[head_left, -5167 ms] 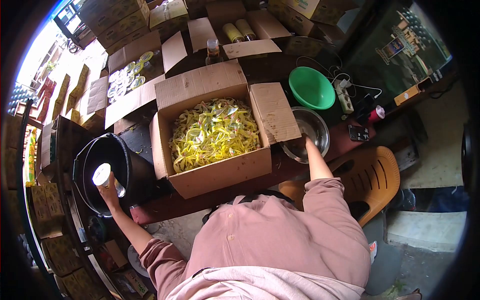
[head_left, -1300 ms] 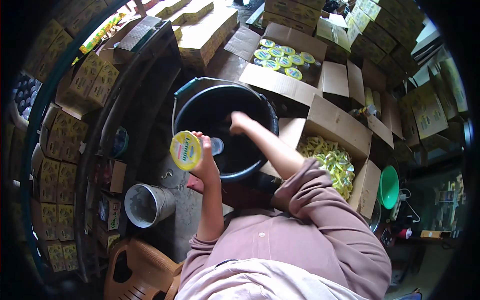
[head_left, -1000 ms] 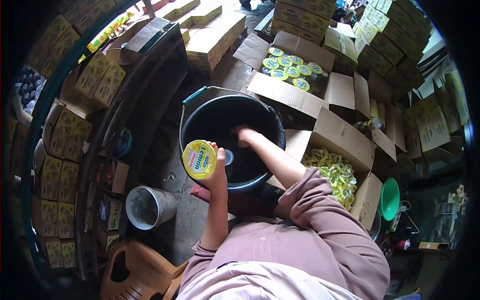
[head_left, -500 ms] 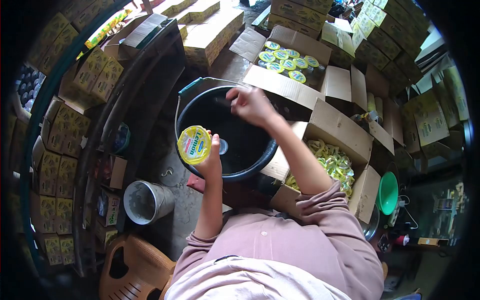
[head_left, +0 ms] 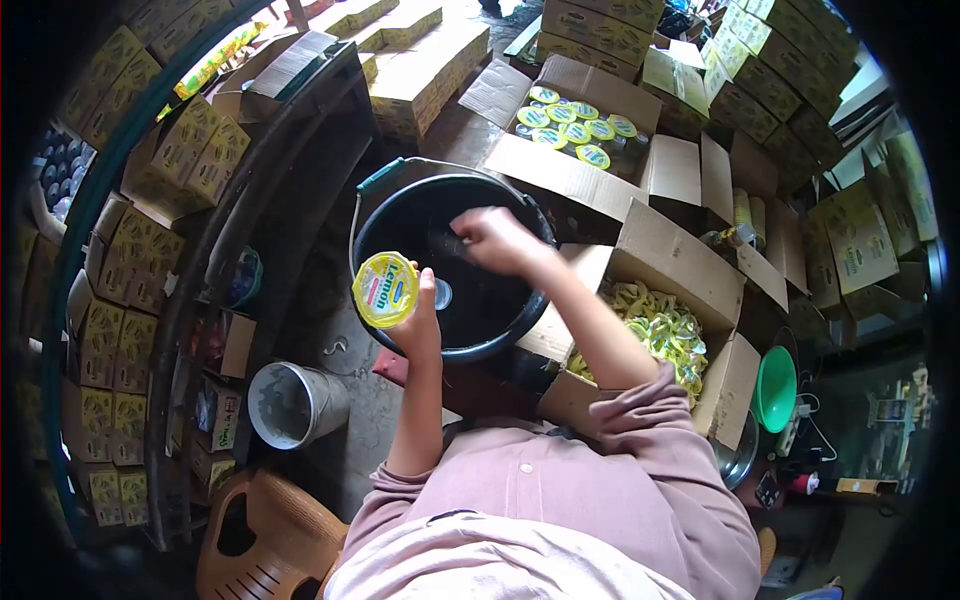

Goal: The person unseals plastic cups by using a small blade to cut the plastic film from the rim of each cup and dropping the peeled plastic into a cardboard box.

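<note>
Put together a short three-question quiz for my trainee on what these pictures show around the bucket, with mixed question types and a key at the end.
1. Multiple choice: which hand holds the yellow-lidded cup?
a) left
b) right
c) both
2. True or false: the green bowl stands inside the black bucket.
3. Fill in the blank: the large word printed on the lid of the held cup is ____.

Key
1. a: the left hand holds it; the right hand is apart from it, over the bucket's opening.
2. False: in the picture, the bowl is right of the open carton of yellow strips.
3. Lemon.
</note>
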